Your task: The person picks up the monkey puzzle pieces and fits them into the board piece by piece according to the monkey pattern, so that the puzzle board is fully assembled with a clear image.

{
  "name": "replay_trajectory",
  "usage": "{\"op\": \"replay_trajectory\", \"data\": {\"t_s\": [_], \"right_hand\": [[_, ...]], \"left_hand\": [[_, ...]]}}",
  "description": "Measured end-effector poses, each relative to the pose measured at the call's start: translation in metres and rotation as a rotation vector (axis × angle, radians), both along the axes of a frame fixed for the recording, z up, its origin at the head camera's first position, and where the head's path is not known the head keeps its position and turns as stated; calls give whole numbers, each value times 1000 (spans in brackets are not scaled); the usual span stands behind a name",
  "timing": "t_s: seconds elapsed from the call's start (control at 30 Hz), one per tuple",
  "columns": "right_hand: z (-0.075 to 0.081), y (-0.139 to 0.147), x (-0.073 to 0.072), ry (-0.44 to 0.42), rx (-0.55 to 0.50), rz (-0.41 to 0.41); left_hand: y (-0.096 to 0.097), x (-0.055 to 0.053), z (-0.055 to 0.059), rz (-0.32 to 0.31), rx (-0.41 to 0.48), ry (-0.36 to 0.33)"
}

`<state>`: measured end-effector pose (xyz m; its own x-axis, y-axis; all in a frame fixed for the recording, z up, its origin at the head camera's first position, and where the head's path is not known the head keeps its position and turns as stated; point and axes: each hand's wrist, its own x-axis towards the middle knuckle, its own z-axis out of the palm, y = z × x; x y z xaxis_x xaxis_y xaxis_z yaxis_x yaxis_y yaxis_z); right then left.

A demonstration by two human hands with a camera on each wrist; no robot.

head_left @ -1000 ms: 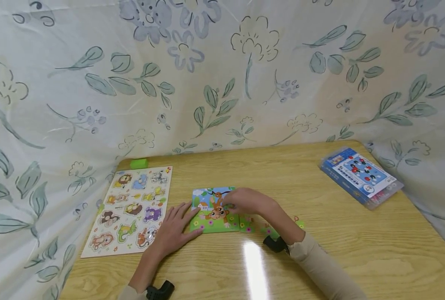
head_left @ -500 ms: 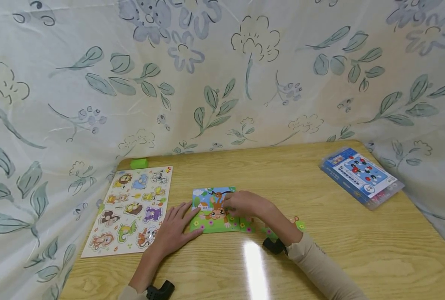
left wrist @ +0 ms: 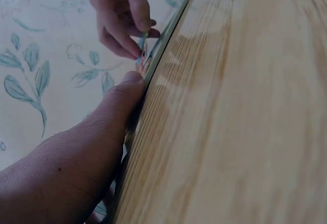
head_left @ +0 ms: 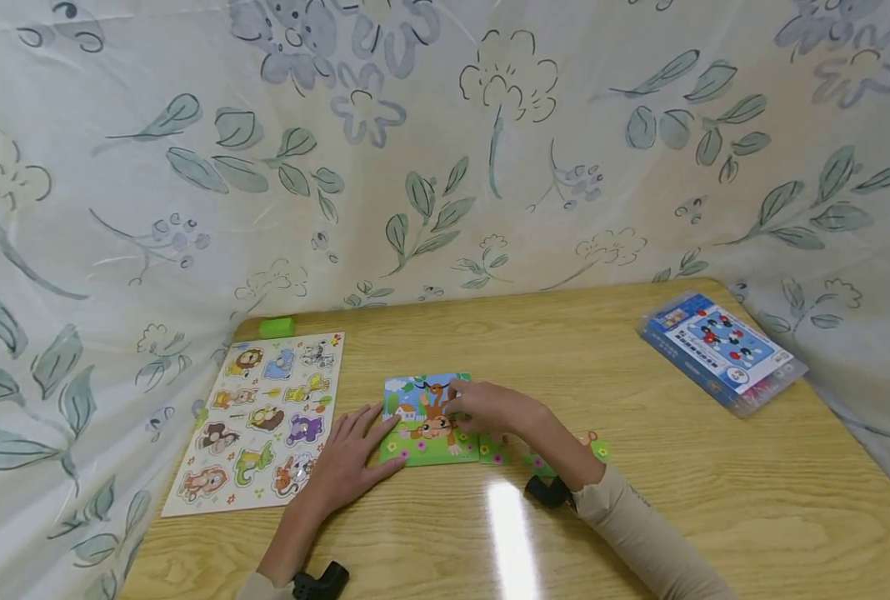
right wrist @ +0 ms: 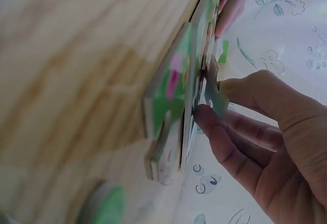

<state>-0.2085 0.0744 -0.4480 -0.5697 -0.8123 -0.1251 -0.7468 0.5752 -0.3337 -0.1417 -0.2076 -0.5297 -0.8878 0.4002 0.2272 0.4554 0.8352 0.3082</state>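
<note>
A wooden jigsaw puzzle (head_left: 430, 457) with a monkey picture lies on the table in the head view. My left hand (head_left: 349, 458) rests at its left side, fingers spread and straight, fingertips and thumb at the board's edge. Over its right part, my right hand (head_left: 499, 408) pinches a small puzzle piece (right wrist: 216, 100) between thumb and fingers, tilted close over the board in the right wrist view. The left wrist view shows this piece at the fingertips too. A loose green piece with a pink flower (right wrist: 168, 88) lies along the board's right edge.
More loose pieces (head_left: 601, 451) lie partly hidden under the right forearm. An animal puzzle board (head_left: 246, 462) lies to the left, with a green block (head_left: 277, 327) behind it. A blue boxed set (head_left: 722, 350) sits at the back right. A floral cloth (head_left: 445, 208) hangs behind the table.
The right hand's fingers shift slightly over the right part of the monkey puzzle. The left hand stays in place.
</note>
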Motion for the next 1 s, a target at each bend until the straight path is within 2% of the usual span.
{"op": "replay_trajectory", "data": {"t_s": [0.17, 0.6, 1.0], "right_hand": [[-3, 2, -2, -37, -13, -23], [-4, 4, -3, -21, -41, 5], [-6, 3, -3, -47, -83, -25]], "left_hand": [[0, 0, 0, 4, -7, 13], [0, 0, -2, 5, -7, 12], [0, -1, -2, 5, -18, 13]]}}
